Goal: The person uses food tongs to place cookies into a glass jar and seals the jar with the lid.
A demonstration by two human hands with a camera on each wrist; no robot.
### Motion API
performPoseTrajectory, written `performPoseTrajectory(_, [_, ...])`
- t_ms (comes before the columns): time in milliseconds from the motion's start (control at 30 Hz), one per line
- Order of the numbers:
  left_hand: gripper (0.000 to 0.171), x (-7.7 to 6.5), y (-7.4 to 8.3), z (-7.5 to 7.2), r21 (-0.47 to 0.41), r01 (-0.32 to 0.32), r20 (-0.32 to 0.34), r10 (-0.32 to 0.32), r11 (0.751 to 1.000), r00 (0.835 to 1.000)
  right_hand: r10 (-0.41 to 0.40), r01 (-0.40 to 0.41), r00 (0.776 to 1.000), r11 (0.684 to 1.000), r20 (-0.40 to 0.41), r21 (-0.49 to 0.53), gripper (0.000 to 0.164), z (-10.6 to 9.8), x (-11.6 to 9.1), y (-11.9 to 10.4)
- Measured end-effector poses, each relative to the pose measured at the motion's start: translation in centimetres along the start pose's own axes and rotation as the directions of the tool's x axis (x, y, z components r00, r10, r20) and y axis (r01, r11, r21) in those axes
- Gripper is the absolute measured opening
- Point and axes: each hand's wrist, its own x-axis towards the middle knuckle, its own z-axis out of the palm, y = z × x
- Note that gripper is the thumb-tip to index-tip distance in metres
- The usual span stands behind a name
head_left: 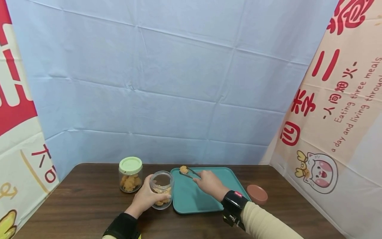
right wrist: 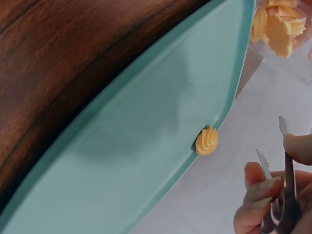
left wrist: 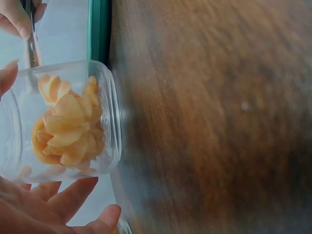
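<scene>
My left hand (head_left: 145,198) grips a clear, lidless jar (left wrist: 115,122), its fingers and thumb around the wall. Several piped butter cookies (left wrist: 68,124) lie inside. Beside the jar, a teal tray (head_left: 200,199) carries one swirled cookie (right wrist: 207,140) at its far left corner, leaning on the rim. My right hand (head_left: 211,183) holds metal tongs (right wrist: 288,183) above the tray. In the right wrist view the tongs' serrated tips are spread apart, with nothing between them and at a distance from the cookie.
A second jar with a pale green lid (head_left: 130,165) stands at the back left, with cookies in it. Right of the tray lies a reddish-brown lid (head_left: 257,194). Printed cloth hangs at both sides, and a light blue cloth (head_left: 179,83) behind the dark wooden table (head_left: 74,205).
</scene>
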Motion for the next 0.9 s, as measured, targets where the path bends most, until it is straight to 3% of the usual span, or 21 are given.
performPoseTrajectory(900, [0.106,-0.1,-0.3,-0.3,-0.009,0.013,0.012,-0.013,1.000,1.000,0.028,-0.030,0.999,0.998,-0.029,-0.052,0.022,1.4,1.7,1.1])
